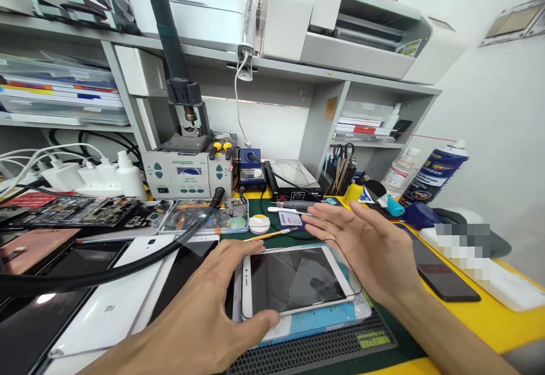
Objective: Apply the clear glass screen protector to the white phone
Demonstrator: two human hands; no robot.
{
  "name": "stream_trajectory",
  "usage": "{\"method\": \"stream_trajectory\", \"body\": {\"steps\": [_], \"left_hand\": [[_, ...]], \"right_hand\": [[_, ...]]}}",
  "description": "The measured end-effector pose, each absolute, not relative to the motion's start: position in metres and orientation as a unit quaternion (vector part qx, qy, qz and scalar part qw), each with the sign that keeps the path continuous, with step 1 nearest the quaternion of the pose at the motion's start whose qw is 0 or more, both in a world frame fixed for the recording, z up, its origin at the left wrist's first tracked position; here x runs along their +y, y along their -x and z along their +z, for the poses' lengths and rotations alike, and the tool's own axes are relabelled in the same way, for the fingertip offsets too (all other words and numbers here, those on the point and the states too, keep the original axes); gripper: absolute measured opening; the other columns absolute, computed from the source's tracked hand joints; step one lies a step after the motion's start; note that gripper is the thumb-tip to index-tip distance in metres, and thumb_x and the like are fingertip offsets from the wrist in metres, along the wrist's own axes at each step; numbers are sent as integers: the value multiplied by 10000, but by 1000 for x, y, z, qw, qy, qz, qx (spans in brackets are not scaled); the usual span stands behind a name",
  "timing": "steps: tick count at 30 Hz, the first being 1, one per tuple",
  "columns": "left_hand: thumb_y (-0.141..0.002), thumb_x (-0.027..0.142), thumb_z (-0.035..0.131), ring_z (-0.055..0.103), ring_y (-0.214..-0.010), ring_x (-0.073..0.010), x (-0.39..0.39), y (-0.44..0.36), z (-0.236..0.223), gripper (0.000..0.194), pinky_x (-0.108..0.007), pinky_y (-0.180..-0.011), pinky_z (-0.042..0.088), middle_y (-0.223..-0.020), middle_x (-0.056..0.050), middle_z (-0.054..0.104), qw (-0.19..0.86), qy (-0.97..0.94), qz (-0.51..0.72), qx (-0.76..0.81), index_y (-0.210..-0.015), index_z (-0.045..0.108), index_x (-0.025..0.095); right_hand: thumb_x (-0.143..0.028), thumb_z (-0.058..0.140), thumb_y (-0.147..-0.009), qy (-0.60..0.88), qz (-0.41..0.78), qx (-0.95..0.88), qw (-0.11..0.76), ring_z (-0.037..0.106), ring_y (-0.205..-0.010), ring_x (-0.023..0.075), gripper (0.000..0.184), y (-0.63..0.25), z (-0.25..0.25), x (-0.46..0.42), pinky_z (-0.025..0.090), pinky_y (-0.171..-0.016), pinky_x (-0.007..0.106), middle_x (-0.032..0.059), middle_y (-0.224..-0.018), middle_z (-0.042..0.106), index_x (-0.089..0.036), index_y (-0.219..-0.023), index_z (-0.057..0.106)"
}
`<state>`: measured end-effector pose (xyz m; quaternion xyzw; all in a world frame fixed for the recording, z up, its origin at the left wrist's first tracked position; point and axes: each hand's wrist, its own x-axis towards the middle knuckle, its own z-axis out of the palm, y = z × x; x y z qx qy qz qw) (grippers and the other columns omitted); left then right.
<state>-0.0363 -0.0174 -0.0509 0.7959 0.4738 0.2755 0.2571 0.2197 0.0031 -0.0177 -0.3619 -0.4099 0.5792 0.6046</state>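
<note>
A white-framed smartphone [298, 280] with a dark screen lies face up on a blue and clear plastic-covered block. My left hand [221, 295] spans its left end, thumb at the near edge and fingers at the far edge. Above and beyond the phone's right end, my right hand [374, 244] is open, fingers extended and palm turned inward. A thin black band or cord [356, 275] loops round the phone's right end, passing close to the right hand; whether that hand touches it I cannot tell.
Several phones, including a white one [114, 301], lie at left, crossed by a black hose [170, 250]. Behind stand a hot-air station [187, 173], a parts tray [204, 230] and a white-lidded jar [259, 224]. At right are a dark phone [443, 273] and a spray can [436, 173].
</note>
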Motion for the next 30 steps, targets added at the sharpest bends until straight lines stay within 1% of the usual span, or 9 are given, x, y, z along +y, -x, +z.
{"method": "stream_trajectory", "body": {"steps": [4,9,13,16,19,21,24,26,30], "left_hand": [[-838,447,698,510,-1373,-294,-17,36,-51,632,-494,-1159,432,-1450,-28,547,271,-796,273,466,-1414,455,359],[-838,436,697,487,-1384,-274,-14,38,-50,662,-476,-1180,413,-1469,-33,512,275,-804,254,462,-1432,421,347],[-850,470,691,473,-1396,-275,-14,40,-51,683,-478,-1181,411,-1470,-30,506,277,-810,244,456,-1454,393,361],[-840,461,705,486,-1388,-286,-15,41,-52,688,-487,-1167,429,-1465,-36,516,271,-813,249,452,-1450,402,360],[-828,431,721,521,-1357,-299,-16,40,-53,677,-500,-1149,448,-1448,-44,540,254,-814,273,446,-1435,430,355],[-818,394,728,549,-1328,-303,-17,39,-54,659,-507,-1134,463,-1420,-48,566,243,-807,298,449,-1416,453,351],[-825,393,719,552,-1330,-311,-18,39,-54,650,-525,-1128,466,-1428,-47,571,236,-807,298,452,-1415,450,358],[-836,418,709,548,-1339,-315,-18,39,-55,648,-527,-1121,475,-1448,-43,564,234,-812,283,453,-1423,438,367],[-828,445,718,545,-1355,-314,-16,39,-60,635,-497,-1117,487,-1442,-25,582,219,-795,307,475,-1406,462,384]], "right_hand": [[-481,715,-905,372,489,-627,480,575,-1321,370,375,-236,-23,2,420,-1171,536,114,-1329,685,-206,-1153,776],[-461,822,-838,381,465,-726,334,504,-1398,331,503,-255,-24,1,358,-1213,495,74,-1474,557,-293,-1294,694],[-413,898,-761,406,453,-741,285,512,-1395,317,620,-261,-17,0,368,-1209,455,55,-1496,541,-331,-1330,666],[-401,899,-759,416,446,-744,274,511,-1398,316,616,-263,-13,2,388,-1198,441,55,-1512,533,-330,-1326,669],[-414,883,-768,423,426,-756,263,502,-1406,339,600,-266,-8,3,390,-1194,475,71,-1530,526,-304,-1321,680],[-426,892,-744,437,393,-774,238,485,-1416,365,690,-269,-4,4,367,-1198,531,74,-1545,516,-308,-1377,644],[-397,954,-640,458,338,-806,160,390,-1471,414,982,-275,4,4,274,-1210,619,54,-1606,449,-360,-1511,503],[-357,986,-575,457,326,-820,111,359,-1482,441,1151,-280,9,4,250,-1202,646,51,-1637,404,-381,-1568,404],[-382,982,-575,462,312,-826,85,375,-1474,440,1220,-287,9,3,303,-1186,621,61,-1658,362,-379,-1601,323]]}}
